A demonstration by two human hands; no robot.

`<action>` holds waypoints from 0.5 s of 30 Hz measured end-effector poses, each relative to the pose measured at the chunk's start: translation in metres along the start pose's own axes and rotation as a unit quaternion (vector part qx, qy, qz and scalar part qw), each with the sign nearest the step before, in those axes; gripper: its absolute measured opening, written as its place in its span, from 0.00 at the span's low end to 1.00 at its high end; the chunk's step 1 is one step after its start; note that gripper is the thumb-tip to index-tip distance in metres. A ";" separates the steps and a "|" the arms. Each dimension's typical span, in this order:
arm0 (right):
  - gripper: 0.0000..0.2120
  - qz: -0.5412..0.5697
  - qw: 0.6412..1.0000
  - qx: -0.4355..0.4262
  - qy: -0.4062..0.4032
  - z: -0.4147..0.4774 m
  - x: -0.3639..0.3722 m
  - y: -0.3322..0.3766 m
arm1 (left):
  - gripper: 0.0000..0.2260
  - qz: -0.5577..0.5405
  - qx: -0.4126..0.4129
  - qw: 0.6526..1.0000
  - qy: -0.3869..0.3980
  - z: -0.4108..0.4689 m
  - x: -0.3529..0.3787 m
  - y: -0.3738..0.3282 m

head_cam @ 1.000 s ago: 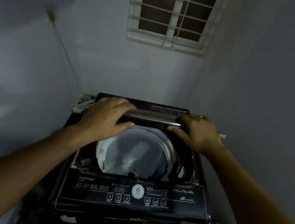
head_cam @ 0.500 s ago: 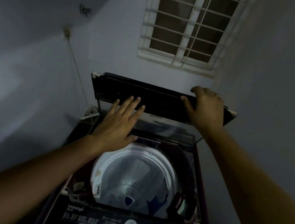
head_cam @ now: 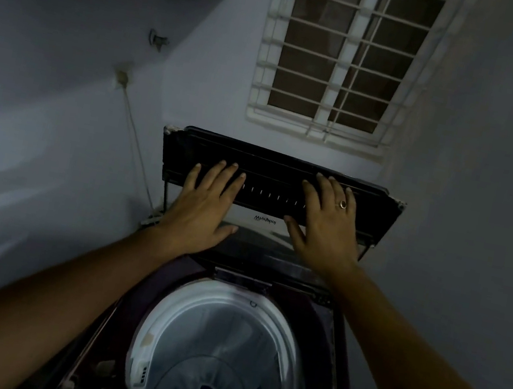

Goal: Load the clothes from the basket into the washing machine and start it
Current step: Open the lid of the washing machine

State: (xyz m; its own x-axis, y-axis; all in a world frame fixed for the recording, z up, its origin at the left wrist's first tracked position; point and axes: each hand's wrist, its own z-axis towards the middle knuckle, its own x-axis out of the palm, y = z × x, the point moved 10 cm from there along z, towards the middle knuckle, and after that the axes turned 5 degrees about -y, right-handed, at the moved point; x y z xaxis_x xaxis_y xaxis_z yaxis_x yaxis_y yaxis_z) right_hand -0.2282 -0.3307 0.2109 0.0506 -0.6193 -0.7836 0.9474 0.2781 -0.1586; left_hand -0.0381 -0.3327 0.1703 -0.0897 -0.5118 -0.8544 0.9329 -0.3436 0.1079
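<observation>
One word reads on my feed: a brand mark (head_cam: 265,220), "Whirlpool", seen mirror-reversed on the pale panel of the washing machine's raised lid (head_cam: 287,169). It sits just beside the thumb tip of the right hand (head_cam: 325,222) and above the thumb of the left hand (head_cam: 206,201). Small white ticks (head_cam: 277,196) between the two sets of fingers (head_cam: 234,176) carry no characters I can make out.

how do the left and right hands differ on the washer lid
The right hand wears a ring; the left hand shows none. The right hand's fingertips reach near the top edge of the lid; the left hand's stop lower. Both lie flat, fingers straight, on the raised lid.
</observation>
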 end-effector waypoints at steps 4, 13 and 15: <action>0.35 0.008 1.000 -0.002 0.015 0.026 0.014 -0.010 | 0.42 0.005 -0.007 1.000 0.016 0.026 0.013 0.007; 0.43 0.002 0.996 -0.023 0.085 0.062 0.063 -0.030 | 0.47 -0.002 0.005 0.997 0.083 0.072 0.046 0.026; 0.44 -0.001 0.994 -0.032 0.101 0.066 0.072 -0.033 | 0.48 -0.007 0.005 0.995 0.101 0.078 0.051 0.029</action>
State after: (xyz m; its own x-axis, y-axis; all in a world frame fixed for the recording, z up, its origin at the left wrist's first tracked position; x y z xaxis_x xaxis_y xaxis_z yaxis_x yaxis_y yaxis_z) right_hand -0.2350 -0.4330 0.1996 -0.0209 -0.4620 -0.8866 0.9252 0.3271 -0.1922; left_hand -0.0433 -0.4304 0.1694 -0.0299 -0.3381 -0.9406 0.9286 -0.3575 0.0990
